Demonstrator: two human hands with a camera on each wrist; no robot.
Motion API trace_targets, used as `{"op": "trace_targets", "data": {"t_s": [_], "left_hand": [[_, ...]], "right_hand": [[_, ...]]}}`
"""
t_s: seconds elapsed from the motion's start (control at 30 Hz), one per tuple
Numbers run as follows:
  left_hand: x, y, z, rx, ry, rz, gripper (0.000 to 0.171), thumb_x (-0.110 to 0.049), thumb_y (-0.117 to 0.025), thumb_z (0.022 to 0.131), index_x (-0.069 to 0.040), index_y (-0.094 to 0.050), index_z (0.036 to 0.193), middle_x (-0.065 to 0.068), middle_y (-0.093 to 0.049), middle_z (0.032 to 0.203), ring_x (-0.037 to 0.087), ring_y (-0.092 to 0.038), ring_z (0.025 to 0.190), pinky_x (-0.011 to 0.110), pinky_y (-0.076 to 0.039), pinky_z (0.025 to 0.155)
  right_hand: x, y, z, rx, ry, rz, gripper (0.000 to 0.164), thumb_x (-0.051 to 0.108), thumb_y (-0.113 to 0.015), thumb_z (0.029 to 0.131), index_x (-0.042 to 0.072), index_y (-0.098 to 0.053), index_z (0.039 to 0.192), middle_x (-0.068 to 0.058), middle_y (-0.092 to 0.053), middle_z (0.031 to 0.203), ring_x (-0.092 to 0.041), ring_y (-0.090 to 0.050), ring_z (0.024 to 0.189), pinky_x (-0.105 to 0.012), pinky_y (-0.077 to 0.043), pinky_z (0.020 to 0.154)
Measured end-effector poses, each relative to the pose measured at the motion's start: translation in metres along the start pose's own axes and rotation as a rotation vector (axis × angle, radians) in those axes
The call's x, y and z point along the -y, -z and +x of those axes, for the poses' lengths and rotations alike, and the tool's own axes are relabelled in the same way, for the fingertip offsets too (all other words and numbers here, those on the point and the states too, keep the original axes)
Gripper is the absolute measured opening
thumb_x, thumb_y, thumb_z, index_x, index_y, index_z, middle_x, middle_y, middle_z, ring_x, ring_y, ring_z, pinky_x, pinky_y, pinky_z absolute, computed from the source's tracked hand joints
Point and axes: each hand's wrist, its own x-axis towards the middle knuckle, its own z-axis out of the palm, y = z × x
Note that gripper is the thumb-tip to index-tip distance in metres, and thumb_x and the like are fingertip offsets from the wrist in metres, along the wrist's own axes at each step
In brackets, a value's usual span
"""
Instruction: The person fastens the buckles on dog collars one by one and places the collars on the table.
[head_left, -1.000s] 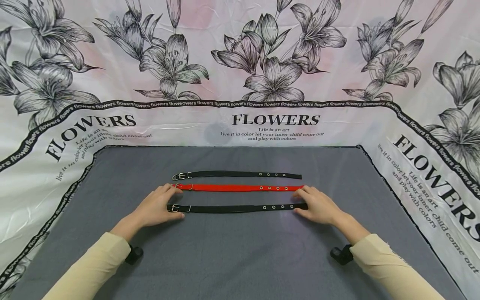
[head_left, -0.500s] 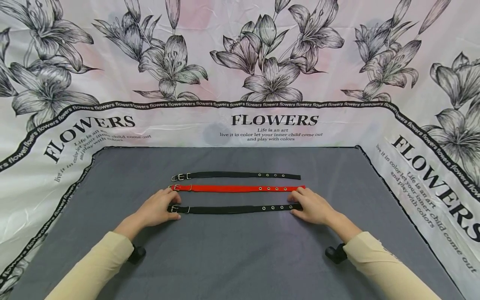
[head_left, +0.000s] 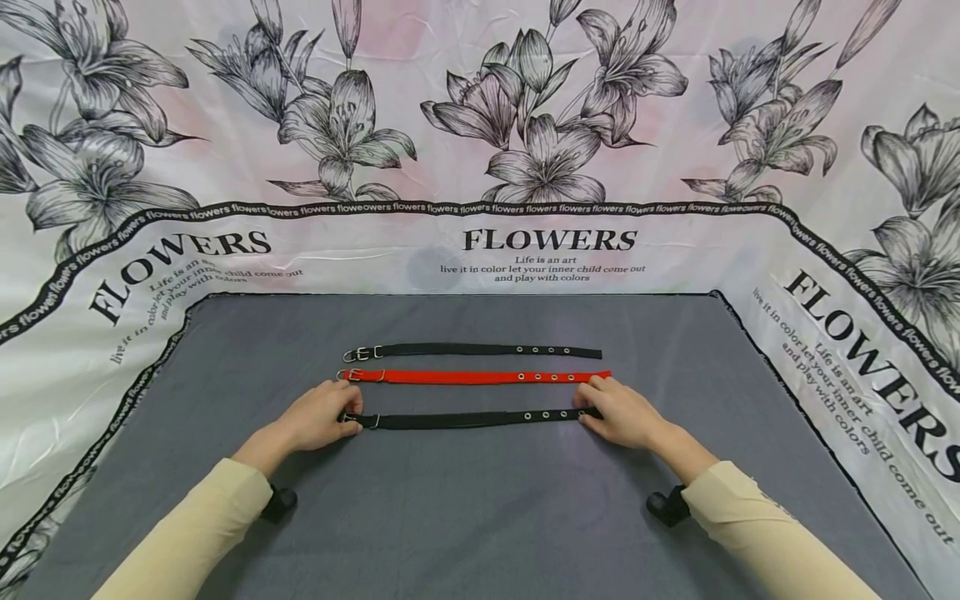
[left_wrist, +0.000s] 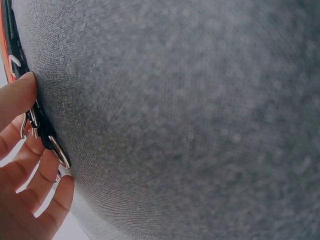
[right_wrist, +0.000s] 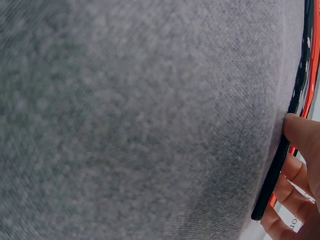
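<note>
1. Three flat straps on grey cloth (head_left: 480,525), lying side by side, roughly parallel: far black strap (head_left: 450,349), red strap (head_left: 450,377) in the middle, near black strap (head_left: 450,421) closest to the person
2. Left hand (head_left: 318,414) at the buckle end of near black strap; thumb on the near side, fingers on the far side, pinching it; lower fingers spread slightly apart
3. Left wrist view: buckle (left_wrist: 33,120) beside the thumb, metal ring (left_wrist: 62,154) showing beyond it, in front of the fingers
4. Right hand (head_left: 618,412) at the other end, past the row of eyelets (head_left: 546,415); thumb near side, fingers far side, clamped on near black strap
5. Right wrist view: strap tip (right_wrist: 259,212) sticks out beyond the thumb
6. Knuckles of both hands overlap the ends of red strap in head view; cannot tell whether they touch it
7. Pale sleeves (head_left: 772,521) on both arms; dark device (head_left: 667,507) under each wrist
8. Behind: white cloth (head_left: 420,242) printed with flowers and lettering
</note>
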Motion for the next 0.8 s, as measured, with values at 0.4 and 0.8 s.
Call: {"op": "trace_targets", "data": {"t_s": [0.4, 0.8], "left_hand": [[0.001, 0.009, -0.003, 0.026, 0.03, -0.082, 0.015, -0.02, -0.067, 0.084, -0.018, -0.052, 0.083, -0.005, -0.052, 0.078, 0.013, -0.044, 0.07, 0.03, -0.036, 0.062], [0.001, 0.016, -0.007, -0.056, 0.048, -0.126, 0.008, -0.017, -0.053, 0.094, -0.013, -0.06, 0.092, -0.005, -0.057, 0.073, 0.007, -0.044, 0.056, 0.025, -0.036, 0.052]], "right_hand": [[0.001, 0.006, 0.0, -0.065, 0.023, 0.001, 0.016, 0.014, -0.07, 0.081, 0.012, -0.057, 0.09, 0.001, -0.053, 0.086, -0.01, -0.051, 0.073, -0.029, -0.047, 0.066], [-0.006, 0.012, -0.003, -0.164, 0.013, 0.024, 0.013, 0.003, -0.061, 0.085, 0.011, -0.062, 0.096, -0.001, -0.061, 0.09, -0.016, -0.057, 0.081, -0.036, -0.049, 0.072]]}}
